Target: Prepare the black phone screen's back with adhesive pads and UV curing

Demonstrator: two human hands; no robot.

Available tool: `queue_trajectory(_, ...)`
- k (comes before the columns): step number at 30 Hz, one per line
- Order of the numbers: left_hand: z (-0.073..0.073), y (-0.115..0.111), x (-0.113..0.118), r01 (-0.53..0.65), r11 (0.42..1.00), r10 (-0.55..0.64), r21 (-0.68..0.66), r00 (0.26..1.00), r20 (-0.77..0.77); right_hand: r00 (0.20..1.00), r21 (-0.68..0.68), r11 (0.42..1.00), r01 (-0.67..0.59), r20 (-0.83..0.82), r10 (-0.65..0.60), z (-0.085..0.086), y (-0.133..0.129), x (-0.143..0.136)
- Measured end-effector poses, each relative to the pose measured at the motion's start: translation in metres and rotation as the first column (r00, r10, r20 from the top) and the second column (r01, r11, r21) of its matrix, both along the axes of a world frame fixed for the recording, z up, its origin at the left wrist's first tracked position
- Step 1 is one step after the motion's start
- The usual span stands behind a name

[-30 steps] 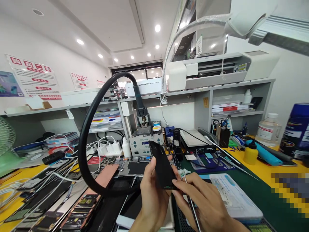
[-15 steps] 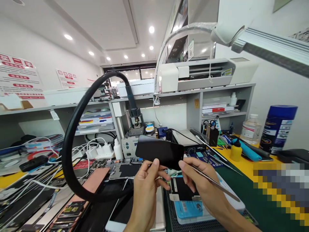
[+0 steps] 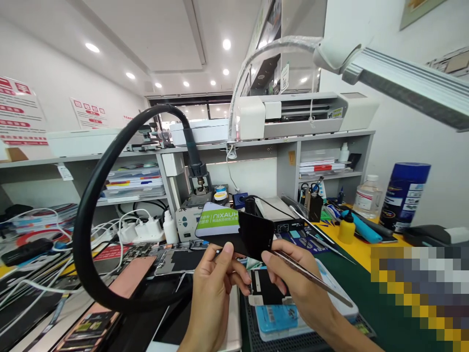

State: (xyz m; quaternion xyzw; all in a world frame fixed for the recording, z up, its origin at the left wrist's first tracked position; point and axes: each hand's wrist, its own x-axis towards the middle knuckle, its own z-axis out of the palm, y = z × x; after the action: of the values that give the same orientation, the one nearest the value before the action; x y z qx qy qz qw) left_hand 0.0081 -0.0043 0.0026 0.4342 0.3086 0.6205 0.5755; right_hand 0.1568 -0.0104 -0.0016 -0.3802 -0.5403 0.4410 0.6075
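Note:
A dark, glossy phone screen [image 3: 256, 234] is held up at the centre, its left part reflecting a green and white sign with mirrored lettering. My left hand [image 3: 214, 288] pinches its lower edge with thumb and fingers. My right hand [image 3: 298, 281] grips its lower right corner, and also holds a thin metal tool [image 3: 322, 283] that slants down to the right across the hand. Beneath the hands lie a black panel with pale strips [image 3: 269, 287] and a blue packet [image 3: 276, 318] on a white case.
A thick black hose [image 3: 86, 215] arches at the left over phone parts and white cables. A blue spray can [image 3: 405, 195], a clear bottle [image 3: 367, 198] and a yellow bottle [image 3: 346, 230] stand at the right. A lamp [image 3: 410, 83] hangs above.
The screen has tilted, and a green and white reflection now shows on it. The whole view has shifted slightly, so most things appear further left. Both hands keep their hold.

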Motion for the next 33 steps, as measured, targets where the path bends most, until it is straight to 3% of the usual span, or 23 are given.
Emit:
queue_trajectory(9, -0.001, 0.004, 0.001, 0.003, 0.997, -0.014, -0.083, 0.99, -0.141, 0.976, 0.047, 0.982, 0.181, 0.115, -0.185, 0.005, 0.011, 0.008)
queue_trajectory(11, -0.003, 0.004, 0.002, 0.074, 0.99, -0.097, -0.124, 0.976, -0.196, 0.958, 0.092, 0.964, 0.249, 0.123, -0.259, 0.007, 0.015, 0.018)
queue_trajectory(14, -0.001, 0.0, 0.001, 0.273, 0.946, -0.309, -0.172, 0.921, -0.237, 0.926, 0.162, 0.929, 0.332, 0.131, -0.353, 0.011, 0.02, 0.034)
queue_trajectory(17, 0.012, -0.007, -0.013, 0.424, 0.897, -0.442, -0.129, 0.874, -0.2, 0.92, 0.201, 0.92, 0.337, 0.139, -0.367, 0.012, 0.027, 0.047)
queue_trajectory(19, 0.028, -0.009, -0.03, 0.413, 0.91, -0.415, -0.042, 0.902, -0.12, 0.942, 0.185, 0.943, 0.278, 0.14, -0.305, 0.011, 0.032, 0.052)
queue_trajectory(23, 0.066, -0.001, -0.057, 0.235, 0.966, -0.242, 0.105, 0.969, 0.058, 0.993, 0.079, 0.997, 0.013, 0.113, -0.022, 0.009, 0.036, 0.054)
queue_trajectory(25, 0.076, 0.007, -0.058, 0.202, 0.977, -0.206, 0.074, 0.978, 0.037, 0.99, 0.038, 0.992, -0.122, 0.081, 0.119, 0.009, 0.036, 0.053)
queue_trajectory(28, 0.071, 0.013, -0.042, 0.325, 0.94, -0.333, -0.107, 0.941, -0.062, 0.966, 0.012, 0.966, -0.257, 0.036, 0.256, 0.008, 0.035, 0.051)
queue_trajectory(30, 0.059, 0.011, -0.029, 0.448, 0.867, -0.471, -0.217, 0.879, -0.07, 0.954, 0.008, 0.954, -0.3, 0.009, 0.3, 0.007, 0.036, 0.05)
queue_trajectory(33, 0.037, 0.004, -0.015, 0.571, 0.772, -0.599, -0.279, 0.8, -0.021, 0.948, -0.004, 0.948, -0.318, -0.025, 0.318, 0.004, 0.038, 0.049)
